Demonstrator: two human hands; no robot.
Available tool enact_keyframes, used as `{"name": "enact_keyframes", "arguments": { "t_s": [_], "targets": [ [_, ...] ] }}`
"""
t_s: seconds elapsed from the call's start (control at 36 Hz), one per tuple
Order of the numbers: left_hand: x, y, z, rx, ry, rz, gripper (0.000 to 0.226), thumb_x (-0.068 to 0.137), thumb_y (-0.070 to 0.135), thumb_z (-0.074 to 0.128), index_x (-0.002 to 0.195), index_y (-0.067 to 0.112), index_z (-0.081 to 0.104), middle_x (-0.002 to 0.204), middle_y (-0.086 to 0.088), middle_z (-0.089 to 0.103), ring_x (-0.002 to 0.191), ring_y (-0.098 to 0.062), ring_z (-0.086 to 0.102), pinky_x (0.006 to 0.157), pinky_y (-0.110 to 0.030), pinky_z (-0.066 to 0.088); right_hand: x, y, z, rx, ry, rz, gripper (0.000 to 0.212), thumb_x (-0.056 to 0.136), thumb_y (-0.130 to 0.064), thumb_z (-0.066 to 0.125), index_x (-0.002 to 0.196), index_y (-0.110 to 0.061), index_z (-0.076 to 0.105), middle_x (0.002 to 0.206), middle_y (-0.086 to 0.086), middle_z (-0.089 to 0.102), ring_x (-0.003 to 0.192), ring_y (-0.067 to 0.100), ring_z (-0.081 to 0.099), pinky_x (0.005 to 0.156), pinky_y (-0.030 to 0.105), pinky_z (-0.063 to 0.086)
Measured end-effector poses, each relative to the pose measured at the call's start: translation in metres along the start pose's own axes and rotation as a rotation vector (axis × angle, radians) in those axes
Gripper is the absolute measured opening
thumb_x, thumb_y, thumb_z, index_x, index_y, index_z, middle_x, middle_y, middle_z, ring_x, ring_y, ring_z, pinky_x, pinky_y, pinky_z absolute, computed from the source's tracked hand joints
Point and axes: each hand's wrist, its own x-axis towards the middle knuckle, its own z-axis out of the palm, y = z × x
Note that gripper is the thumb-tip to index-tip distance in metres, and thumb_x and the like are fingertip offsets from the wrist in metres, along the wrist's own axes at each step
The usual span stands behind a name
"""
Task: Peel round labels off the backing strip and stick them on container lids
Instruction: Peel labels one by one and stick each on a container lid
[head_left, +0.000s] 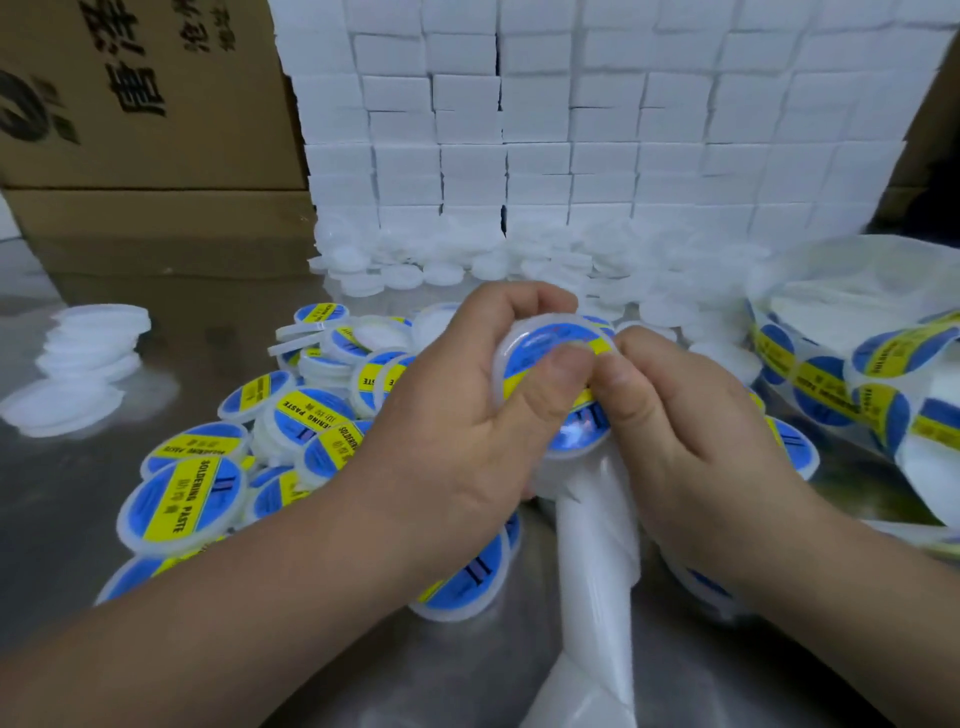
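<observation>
Blue-and-yellow label (556, 335) was already on the white lid (501, 364), held above the finished lids (208, 493). Left hand (457, 415) gripped it, thumb on the label. Tips? (OP)

Right hand (691, 431) pinched it too. I'd have rubbed centre-outward to avoid bubbles. The plastic bag (857, 280) held the label strip (831, 384); couldn't see inside the cardboard box (145, 104). (reply)

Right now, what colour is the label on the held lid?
Blue with a yellow band across: label on the lid, head view.
</observation>
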Motion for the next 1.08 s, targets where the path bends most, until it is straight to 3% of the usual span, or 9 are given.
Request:
{"name": "enact_keyframes", "arguments": {
  "t_s": [0.08, 0.14, 0.33, 0.42, 0.56, 0.67, 0.83, 0.97, 1.08],
  "targets": [
    [0.001, -0.001, 0.0, -0.023, -0.083, -0.053, 0.042, 0.061, 0.035, 0.069, 0.093, 0.055, 0.048, 0.066, 0.021, 0.062, 0.045, 0.002, 0.055, 0.046, -0.012, 0.043, 0.001, 0.002, -0.002, -0.016, 0.044, 0.02, 0.031, 0.084, -0.048, 0.027, 0.06, -0.029, 0.03, 0.056, -0.004, 0.042, 0.058, 0.008, 0.041, 0.052, 0.019, 0.031],
    [0.002, -0.001, 0.0, 0.03, -0.081, -0.049, 0.045, 0.062, 0.029, 0.067, 0.095, 0.052, 0.048, 0.065, 0.022, 0.061, 0.047, 0.003, 0.055, 0.049, -0.012, 0.043, 0.0, 0.002, -0.002, -0.033, 0.046, 0.023, 0.032, 0.084, -0.048, 0.026, 0.06, -0.028, 0.031, 0.051, -0.005, 0.037, 0.06, 0.012, 0.041, 0.054, 0.024, 0.031],
    [0.002, 0.0, 0.003, 0.082, -0.019, -0.025, 0.036, 0.063, 0.037, 0.064, 0.092, 0.054, 0.051, 0.062, 0.022, 0.06, 0.045, 0.005, 0.053, 0.046, -0.009, 0.041, 0.001, 0.002, -0.002, -0.054, 0.071, 0.003, 0.032, 0.085, -0.046, 0.026, 0.059, -0.028, 0.03, 0.051, -0.007, 0.035, 0.058, 0.009, 0.04, 0.054, 0.019, 0.032],
    [0.002, -0.002, 0.0, 0.026, -0.03, -0.032, 0.031, 0.064, 0.05, 0.06, 0.092, 0.058, 0.05, 0.063, 0.011, 0.061, 0.039, -0.005, 0.052, 0.044, -0.012, 0.041, 0.0, 0.001, -0.001, -0.032, 0.058, 0.012, 0.037, 0.086, -0.045, 0.026, 0.061, -0.02, 0.037, 0.053, -0.003, 0.04, 0.062, 0.016, 0.042, 0.056, 0.027, 0.033],
    [0.002, -0.004, 0.003, -0.034, -0.112, -0.029, 0.06, 0.064, 0.022, 0.067, 0.101, 0.059, 0.037, 0.058, 0.012, 0.061, 0.045, -0.001, 0.05, 0.048, -0.014, 0.041, 0.004, 0.005, -0.005, 0.031, 0.132, 0.133, 0.039, 0.089, -0.045, 0.033, 0.057, -0.023, 0.037, 0.064, -0.01, 0.05, 0.055, 0.008, 0.042, 0.051, 0.024, 0.031],
    [0.0, -0.004, 0.006, 0.004, -0.051, -0.027, 0.054, 0.065, 0.025, 0.062, 0.098, 0.063, 0.043, 0.052, 0.01, 0.055, 0.043, -0.005, 0.049, 0.049, -0.017, 0.042, 0.003, 0.006, -0.006, 0.015, 0.121, 0.155, 0.041, 0.089, -0.043, 0.031, 0.058, -0.019, 0.041, 0.056, -0.004, 0.049, 0.057, 0.009, 0.044, 0.051, 0.026, 0.033],
    [0.001, -0.004, 0.0, 0.01, -0.039, -0.051, 0.045, 0.069, 0.028, 0.057, 0.089, 0.065, 0.044, 0.051, 0.004, 0.056, 0.047, -0.011, 0.051, 0.051, -0.028, 0.046, 0.002, 0.004, -0.004, -0.062, 0.133, 0.12, 0.04, 0.087, -0.048, 0.029, 0.056, -0.024, 0.033, 0.049, -0.006, 0.037, 0.058, 0.013, 0.037, 0.053, 0.028, 0.029],
    [0.0, -0.006, 0.004, 0.032, 0.056, -0.017, 0.044, 0.068, 0.025, 0.057, 0.089, 0.063, 0.047, 0.044, 0.007, 0.048, 0.041, -0.007, 0.045, 0.043, -0.018, 0.039, 0.002, 0.003, -0.002, -0.068, 0.094, 0.108, 0.045, 0.085, -0.051, 0.025, 0.057, -0.019, 0.038, 0.052, -0.002, 0.044, 0.061, 0.017, 0.042, 0.054, 0.033, 0.032],
    [0.006, -0.003, -0.007, 0.062, 0.185, -0.008, 0.036, 0.07, 0.02, 0.052, 0.089, 0.05, 0.055, 0.044, 0.002, 0.045, 0.04, -0.011, 0.042, 0.038, -0.023, 0.036, 0.002, 0.001, -0.002, 0.069, 0.1, 0.153, 0.039, 0.083, -0.051, 0.025, 0.059, -0.033, 0.05, 0.07, -0.016, 0.062, 0.067, 0.0, 0.054, 0.059, 0.013, 0.038]
  ]
}}
